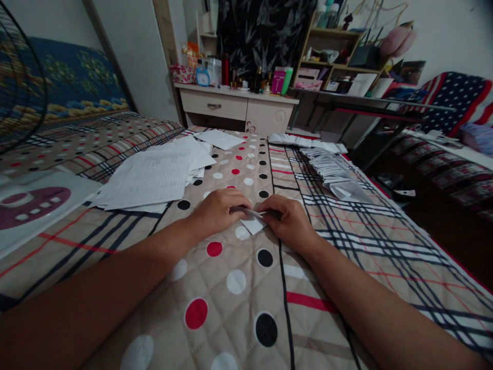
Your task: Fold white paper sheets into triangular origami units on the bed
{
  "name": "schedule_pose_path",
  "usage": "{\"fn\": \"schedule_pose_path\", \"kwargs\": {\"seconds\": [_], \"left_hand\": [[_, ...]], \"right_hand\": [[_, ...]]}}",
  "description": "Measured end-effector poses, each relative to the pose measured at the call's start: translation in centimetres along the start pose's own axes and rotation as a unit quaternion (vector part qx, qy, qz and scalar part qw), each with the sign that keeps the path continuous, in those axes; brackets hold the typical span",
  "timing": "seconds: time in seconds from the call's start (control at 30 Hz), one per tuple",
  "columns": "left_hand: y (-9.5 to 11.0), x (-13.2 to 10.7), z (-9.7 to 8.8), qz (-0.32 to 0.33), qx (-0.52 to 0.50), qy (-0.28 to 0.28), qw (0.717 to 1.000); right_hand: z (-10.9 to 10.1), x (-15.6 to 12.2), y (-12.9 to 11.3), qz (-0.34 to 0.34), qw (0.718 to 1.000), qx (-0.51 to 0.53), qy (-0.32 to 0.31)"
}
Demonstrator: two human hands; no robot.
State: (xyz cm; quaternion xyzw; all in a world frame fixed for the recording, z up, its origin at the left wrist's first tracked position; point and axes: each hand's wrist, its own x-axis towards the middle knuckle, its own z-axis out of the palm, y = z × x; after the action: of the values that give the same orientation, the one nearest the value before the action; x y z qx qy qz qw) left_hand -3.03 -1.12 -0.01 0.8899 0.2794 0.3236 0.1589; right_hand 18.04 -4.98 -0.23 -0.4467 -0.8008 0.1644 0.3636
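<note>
Quilted bedspread (227, 341) with dots and plaid bands lies nearest, under both bare forearms. Above it, near the middle of the bed, the left hand (221, 211) and the right hand (290, 220) nearly meet, each closed in a pinch on a small piece of folded white paper (254, 225). The paper sits between the fingertips, one corner pointing toward the wearer; the fingers hide most of its folds.

It should be very light, thin and bendable, stiffer where layers double up, easy to crease or tear and perhaps a little slippery layer on layer. A thumb-and-finger pinch at the two opposite edges, close to the fold, would suit it best; the soft quilting likely gives poor backing for pressing a sharp crease.

At far left lies a white plastic bag (87, 186) with a purple print. Past it, printed sheets (154, 174) overlap in a loose pile. To the right, folded paper pieces (327, 169) stand in a packed row. Beyond the bed is a white dresser (233, 108) bearing a blue alarm clock (202, 76).
</note>
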Motion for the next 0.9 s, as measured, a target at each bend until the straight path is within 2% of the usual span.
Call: {"fn": "schedule_pose_path", "kwargs": {"seconds": [0.13,0.2,0.27,0.43,0.57,0.67,0.77,0.9], "left_hand": [[0.1,0.3,0.3,-0.153,-0.082,-0.010,0.985],[0.2,0.5,0.3,-0.178,-0.097,-0.012,0.979],[0.3,0.6,0.3,-0.176,-0.097,-0.003,0.980],[0.4,0.5,0.5,-0.122,-0.092,0.016,0.988],[0.1,0.1,0.3,-0.010,-0.029,0.006,0.999],[0.1,-0.2,-0.1,0.070,0.035,-0.021,0.997],[0.3,-0.3,-0.6,0.113,0.077,-0.037,0.990],[0.6,-0.4,-0.9,0.143,0.124,-0.048,0.981]], "right_hand": [[0.2,0.0,0.4,0.079,0.996,0.010,0.031],[0.3,0.0,0.6,0.096,0.994,0.035,0.029],[0.3,0.0,0.5,0.097,0.994,0.047,0.029],[0.2,0.1,0.1,0.059,0.996,0.056,0.026],[0.2,0.0,0.1,-0.020,0.999,0.034,0.000],[0.3,-0.2,0.1,-0.055,0.998,-0.004,-0.015],[0.4,-0.3,0.0,-0.065,0.998,-0.008,-0.021],[0.1,-0.3,0.0,-0.033,0.997,0.065,-0.013]]}}
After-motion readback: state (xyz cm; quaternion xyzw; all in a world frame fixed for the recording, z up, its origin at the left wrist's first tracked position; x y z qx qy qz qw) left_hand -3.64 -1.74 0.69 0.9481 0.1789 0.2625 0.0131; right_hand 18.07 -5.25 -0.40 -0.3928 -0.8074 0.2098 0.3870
